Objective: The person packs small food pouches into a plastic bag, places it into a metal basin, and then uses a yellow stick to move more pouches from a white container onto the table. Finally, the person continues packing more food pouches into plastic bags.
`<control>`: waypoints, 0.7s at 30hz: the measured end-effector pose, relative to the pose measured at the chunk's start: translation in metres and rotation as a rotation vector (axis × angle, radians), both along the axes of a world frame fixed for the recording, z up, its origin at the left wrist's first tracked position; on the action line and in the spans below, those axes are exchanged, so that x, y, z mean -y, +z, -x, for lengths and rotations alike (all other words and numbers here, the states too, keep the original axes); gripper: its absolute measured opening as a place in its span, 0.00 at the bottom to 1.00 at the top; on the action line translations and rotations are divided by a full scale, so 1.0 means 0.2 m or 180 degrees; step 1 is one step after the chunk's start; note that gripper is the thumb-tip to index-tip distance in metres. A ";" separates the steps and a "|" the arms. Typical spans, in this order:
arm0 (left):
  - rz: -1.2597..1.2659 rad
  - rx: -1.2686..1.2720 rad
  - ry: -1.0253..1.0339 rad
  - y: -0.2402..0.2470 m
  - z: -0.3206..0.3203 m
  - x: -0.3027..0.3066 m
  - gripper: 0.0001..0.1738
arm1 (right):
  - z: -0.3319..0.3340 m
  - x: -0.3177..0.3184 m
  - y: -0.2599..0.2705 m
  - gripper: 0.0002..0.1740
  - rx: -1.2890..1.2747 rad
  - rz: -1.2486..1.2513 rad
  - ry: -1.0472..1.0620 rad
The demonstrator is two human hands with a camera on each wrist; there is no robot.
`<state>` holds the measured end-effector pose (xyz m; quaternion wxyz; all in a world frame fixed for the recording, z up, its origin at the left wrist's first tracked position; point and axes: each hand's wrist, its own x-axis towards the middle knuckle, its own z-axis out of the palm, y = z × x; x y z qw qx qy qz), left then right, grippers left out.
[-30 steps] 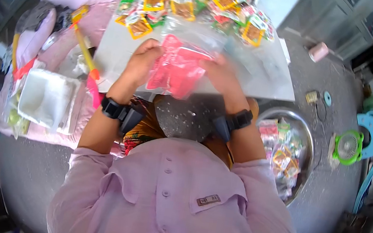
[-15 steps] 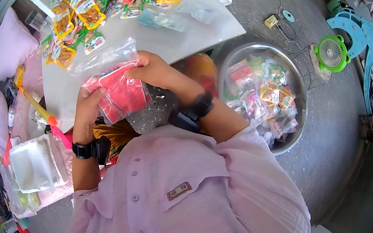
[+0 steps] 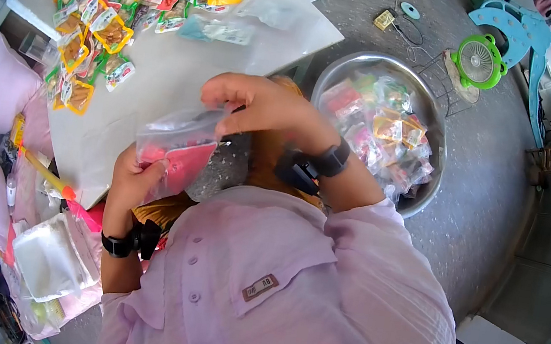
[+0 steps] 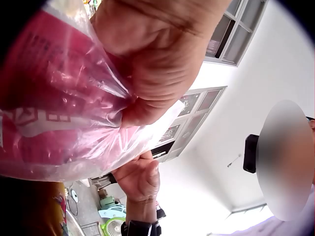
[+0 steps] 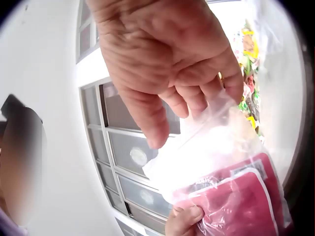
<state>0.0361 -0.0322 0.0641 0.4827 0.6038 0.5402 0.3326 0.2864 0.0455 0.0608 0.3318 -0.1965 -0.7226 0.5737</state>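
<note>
My left hand grips a clear plastic bag by its lower left side, thumb pressed on the front. Inside the bag lie flat pinkish-red packets with white edging. The left wrist view shows the plastic bunched beneath the left thumb. My right hand is at the bag's upper right end. Its fingers bend loosely beside the bag's clear upper edge, the thumb standing apart from them, as the right wrist view shows.
Colourful small food packets are heaped on the white table. At the right a metal basin on the floor holds more packets. A green fan stands beyond it. White foam trays lie at the left.
The head view has turned rightward since a second ago. Both hands held the bag of red packets; the right hand has since released its grip and lifted to the bag's upper end.
</note>
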 end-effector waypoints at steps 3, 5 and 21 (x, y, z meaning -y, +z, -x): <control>0.0043 -0.0153 -0.0334 0.02 -0.08 0.01 0.07 | -0.01 0.06 0.07 0.17 0.0924 -0.0851 0.0208; 0.0166 -0.0071 -0.0428 0.01 -0.10 0.01 0.08 | 0.00 0.10 0.10 0.13 0.1267 -0.0890 0.0321; 0.0278 0.0278 -0.0694 -0.34 -0.03 -0.06 0.14 | -0.84 0.16 0.02 0.06 0.1217 0.0405 -0.1938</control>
